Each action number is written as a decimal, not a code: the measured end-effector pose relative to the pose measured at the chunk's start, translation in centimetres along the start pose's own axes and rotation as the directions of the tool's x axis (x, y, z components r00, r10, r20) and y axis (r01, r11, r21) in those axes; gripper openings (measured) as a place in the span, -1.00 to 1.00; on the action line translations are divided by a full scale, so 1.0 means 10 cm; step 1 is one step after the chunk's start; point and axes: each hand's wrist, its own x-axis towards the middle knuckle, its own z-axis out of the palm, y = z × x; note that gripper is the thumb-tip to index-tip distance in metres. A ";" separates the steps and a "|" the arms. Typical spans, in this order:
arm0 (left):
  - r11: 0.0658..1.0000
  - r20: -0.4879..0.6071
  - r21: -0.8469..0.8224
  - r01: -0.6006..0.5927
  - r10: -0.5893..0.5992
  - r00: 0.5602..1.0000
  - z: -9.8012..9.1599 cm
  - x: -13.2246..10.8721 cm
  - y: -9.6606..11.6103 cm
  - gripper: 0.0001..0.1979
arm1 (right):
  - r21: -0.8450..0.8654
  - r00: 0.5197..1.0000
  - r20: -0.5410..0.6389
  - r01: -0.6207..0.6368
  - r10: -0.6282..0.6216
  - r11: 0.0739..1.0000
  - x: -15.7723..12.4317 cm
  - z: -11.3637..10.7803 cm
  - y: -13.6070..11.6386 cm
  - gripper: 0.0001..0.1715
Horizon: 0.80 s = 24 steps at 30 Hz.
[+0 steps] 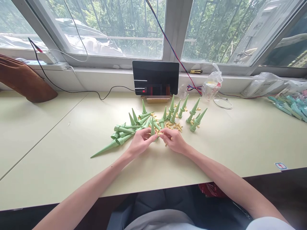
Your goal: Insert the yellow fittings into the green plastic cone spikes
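Note:
My left hand (141, 141) is closed around the base of an upright green cone (153, 126) near the middle of the table. Beside it, my right hand (174, 140) pinches a small yellow piece (160, 134) against the cone's right side. Several loose green cones (124, 128) lie in a pile to the left. Small yellow pieces (177, 126) are scattered just behind my right hand. Further right, several green cones (192, 110) stand upright with yellow pieces sticking out of their sides.
A dark tablet (155, 76) stands on a wooden holder behind the cones. Cables run along the windowsill. A brown bag (26, 78) is at the left, a wrapped cup (211, 86) at the back, and plastic bags (292, 99) at the far right.

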 end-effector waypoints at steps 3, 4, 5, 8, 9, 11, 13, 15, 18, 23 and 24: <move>1.000 0.003 0.024 -0.015 0.015 1.000 0.00 0.00 -0.01 -0.73 | -0.008 1.000 0.013 -0.013 0.013 1.000 0.00 -0.01 -0.01 -0.67; 0.999 0.002 0.034 -0.022 0.022 1.000 0.00 0.00 -0.01 -0.73 | -0.010 1.000 0.018 -0.016 0.017 1.000 0.00 -0.01 -0.02 -0.66; 0.999 0.000 0.045 -0.029 0.029 1.000 0.00 0.00 -0.01 -0.73 | -0.012 1.000 0.020 -0.019 0.019 1.000 0.00 -0.01 -0.02 -0.64; 0.996 -0.013 0.076 -0.048 0.049 0.999 0.01 -0.01 -0.01 -0.72 | -0.028 1.000 0.019 -0.022 0.023 0.999 0.00 -0.02 -0.01 -0.57; 0.995 -0.018 0.084 -0.053 0.055 0.998 0.01 -0.01 0.00 -0.72 | -0.038 1.000 0.015 -0.021 0.022 0.999 0.00 -0.02 -0.01 -0.55; 0.994 -0.027 0.095 -0.061 0.063 0.998 0.02 -0.01 0.00 -0.71 | -0.053 1.000 0.008 -0.020 0.020 0.998 0.00 -0.02 0.01 -0.52; 0.993 -0.028 0.099 -0.065 0.068 0.997 0.02 -0.01 0.01 -0.70 | -0.045 1.000 0.012 -0.021 0.022 0.999 0.00 -0.02 0.02 -0.52; 0.993 -0.022 0.096 -0.067 0.069 0.997 0.02 -0.01 0.00 -0.69 | -0.010 0.999 0.020 -0.026 0.026 1.000 0.00 -0.01 0.01 -0.55; 0.995 -0.009 0.079 -0.055 0.055 0.998 0.01 -0.01 -0.01 -0.70 | 0.036 0.999 0.023 -0.028 0.028 0.999 -0.01 -0.01 0.00 -0.67; 0.999 -0.005 0.031 -0.034 0.034 0.999 0.00 -0.01 -0.02 -0.72 | 0.037 0.999 0.030 -0.024 0.023 0.999 -0.01 -0.01 -0.02 -0.69; 0.999 -0.004 0.029 -0.034 0.034 0.999 0.00 -0.01 -0.02 -0.72 | 0.039 0.999 0.034 -0.028 0.027 0.999 -0.01 -0.01 -0.02 -0.68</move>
